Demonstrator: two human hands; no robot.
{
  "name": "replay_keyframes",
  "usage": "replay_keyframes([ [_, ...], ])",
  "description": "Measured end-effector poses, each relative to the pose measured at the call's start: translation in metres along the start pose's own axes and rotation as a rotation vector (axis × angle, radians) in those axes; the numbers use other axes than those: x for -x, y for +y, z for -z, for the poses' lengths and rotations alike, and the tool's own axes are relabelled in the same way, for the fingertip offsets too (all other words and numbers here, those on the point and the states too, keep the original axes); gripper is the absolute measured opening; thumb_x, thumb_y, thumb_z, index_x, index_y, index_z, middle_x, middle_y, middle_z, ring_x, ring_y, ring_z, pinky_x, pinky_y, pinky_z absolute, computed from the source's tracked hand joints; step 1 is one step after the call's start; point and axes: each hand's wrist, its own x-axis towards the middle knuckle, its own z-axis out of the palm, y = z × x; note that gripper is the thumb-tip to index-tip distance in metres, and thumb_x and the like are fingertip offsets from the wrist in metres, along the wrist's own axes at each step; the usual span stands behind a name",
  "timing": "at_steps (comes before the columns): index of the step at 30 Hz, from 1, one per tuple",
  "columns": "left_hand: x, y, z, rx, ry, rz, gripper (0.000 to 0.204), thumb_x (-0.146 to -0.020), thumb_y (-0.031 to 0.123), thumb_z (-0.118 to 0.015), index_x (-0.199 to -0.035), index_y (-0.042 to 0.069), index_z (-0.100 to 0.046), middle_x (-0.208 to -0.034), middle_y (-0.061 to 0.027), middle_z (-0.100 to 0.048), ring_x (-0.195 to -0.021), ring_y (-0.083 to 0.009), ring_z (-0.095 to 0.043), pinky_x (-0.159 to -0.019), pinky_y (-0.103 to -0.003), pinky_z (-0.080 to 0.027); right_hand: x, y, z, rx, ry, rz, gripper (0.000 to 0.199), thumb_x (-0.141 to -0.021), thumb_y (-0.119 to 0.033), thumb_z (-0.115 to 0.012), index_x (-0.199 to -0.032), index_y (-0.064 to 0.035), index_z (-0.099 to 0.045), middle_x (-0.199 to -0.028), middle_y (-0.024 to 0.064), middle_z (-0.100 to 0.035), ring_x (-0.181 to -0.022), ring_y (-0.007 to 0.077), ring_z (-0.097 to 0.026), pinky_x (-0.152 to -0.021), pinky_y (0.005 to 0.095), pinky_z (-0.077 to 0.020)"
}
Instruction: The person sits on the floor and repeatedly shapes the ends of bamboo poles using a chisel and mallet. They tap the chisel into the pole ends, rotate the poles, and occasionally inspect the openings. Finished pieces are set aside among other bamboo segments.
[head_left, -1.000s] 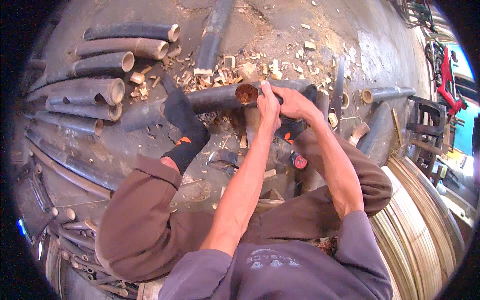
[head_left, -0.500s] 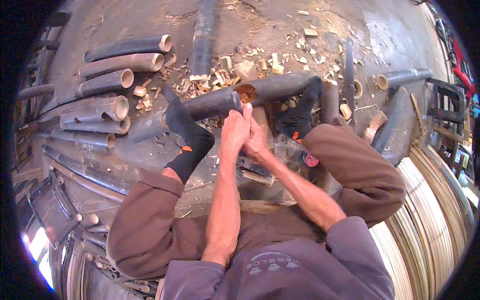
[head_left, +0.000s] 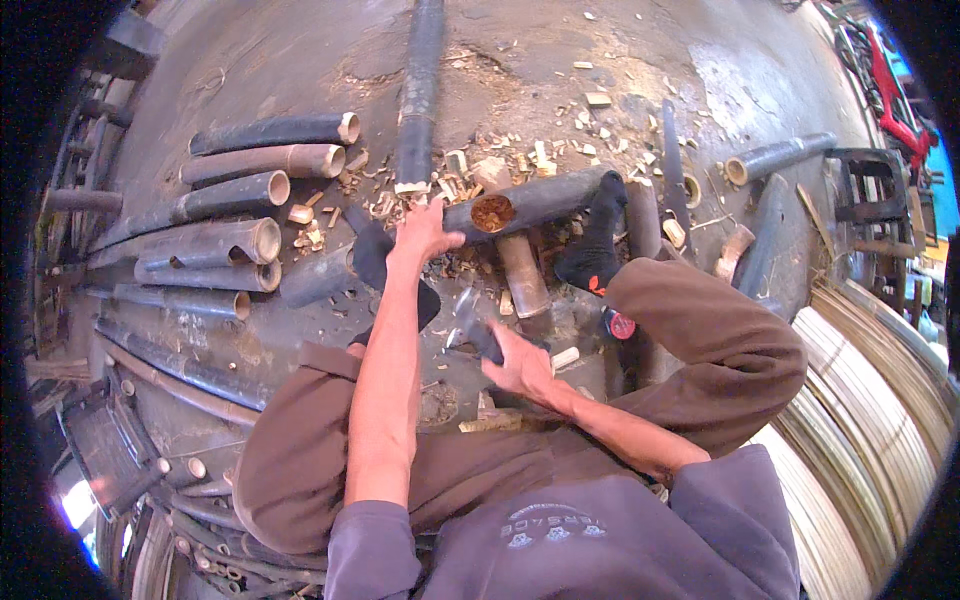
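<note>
A dark bamboo tube (head_left: 545, 203) lies crosswise in front of me, with a round, reddish-brown hollow cut in its upper side. Across its left part lies my left hand (head_left: 425, 232), fingers bent over the far side and thumb stretched toward the hollow. The tube's left end is hidden behind that hand and my sock-clad foot. Nearer to me, my right hand (head_left: 522, 362) is closed around the dark handle of a small bladed tool (head_left: 472, 318). Its metal part is smeared by motion, so its exact kind is unclear. My feet (head_left: 590, 240) flank the tube.
Pale wood chips (head_left: 455, 165) litter the floor beyond the tube. Several bamboo lengths (head_left: 270, 160) lie at left, and a long dark pole (head_left: 420, 90) points away from me. A saw-like dark blade (head_left: 673, 165) lies right. Split bamboo strips (head_left: 850, 430) are stacked at lower right.
Both hands were together at the hollow. The left has moved left onto the tube; the right has drawn back toward me with the tool, leaving the hollow uncovered.
</note>
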Motion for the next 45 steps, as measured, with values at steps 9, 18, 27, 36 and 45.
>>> replay_keyframes([
  [9, 0.021, 0.009, -0.041, -0.199, 0.351, -0.049, 0.093, -0.056, 0.020, -0.089, -0.136, 0.015, -0.040, -0.124, -0.0128, -0.049, -0.122, -0.0318, -0.045, -0.106, -0.053, -0.028, 0.004, 0.070, -0.055, 0.613, -0.100, 0.471, 0.048, -0.081, -0.025, -0.066, -0.123, -0.0081, -0.049, -0.116, 0.0111, -0.056, -0.113, 0.0286, -0.053, -0.093, 0.0402, -0.0426],
  [18, 0.017, 0.014, -0.045, -0.239, 0.384, -0.052, 0.090, -0.054, 0.021, -0.089, -0.131, 0.015, -0.044, -0.119, -0.0120, -0.052, -0.118, -0.0319, -0.048, -0.104, -0.054, -0.030, 0.010, 0.059, -0.052, 0.812, -0.186, 0.433, 0.029, -0.083, -0.021, -0.061, -0.109, -0.0088, -0.059, -0.114, 0.0120, -0.057, -0.113, 0.0290, -0.054, -0.095, 0.0399, -0.0442],
  [27, 0.008, -0.005, -0.041, -0.245, 0.309, -0.048, 0.094, -0.052, 0.022, -0.089, -0.134, 0.017, -0.043, -0.124, -0.0138, -0.052, -0.118, -0.0354, -0.048, -0.100, -0.057, -0.031, 0.137, -0.069, 0.233, 0.089, 0.702, 0.243, 0.031, -0.095, -0.021, -0.055, -0.121, -0.0065, -0.059, -0.113, 0.0066, -0.067, -0.101, 0.0187, -0.062, -0.089, 0.0317, -0.0481],
  [36, -0.005, 0.009, -0.033, -0.253, 0.214, -0.036, 0.102, -0.052, 0.025, -0.090, -0.138, 0.016, -0.037, -0.137, -0.0189, -0.046, -0.127, -0.0388, -0.043, -0.102, -0.062, -0.031, 0.156, 0.122, 0.233, -0.352, 1.306, -0.044, 0.025, -0.097, -0.025, -0.053, -0.110, -0.0050, -0.059, -0.086, 0.0044, -0.059, -0.080, 0.0122, -0.056, -0.076, 0.0281, -0.0467],
  [45, 0.011, 0.012, -0.045, -0.295, 0.402, -0.003, 0.090, -0.049, 0.030, -0.091, -0.127, 0.011, -0.050, -0.121, -0.0137, -0.056, -0.117, -0.0307, -0.051, -0.103, -0.054, -0.033, 0.046, 0.144, 0.004, -0.040, -0.079, 0.204, 0.034, -0.084, -0.029, -0.071, -0.102, -0.0037, -0.056, -0.092, 0.0131, -0.063, -0.086, 0.0262, -0.061, -0.076, 0.0376, -0.0478],
])
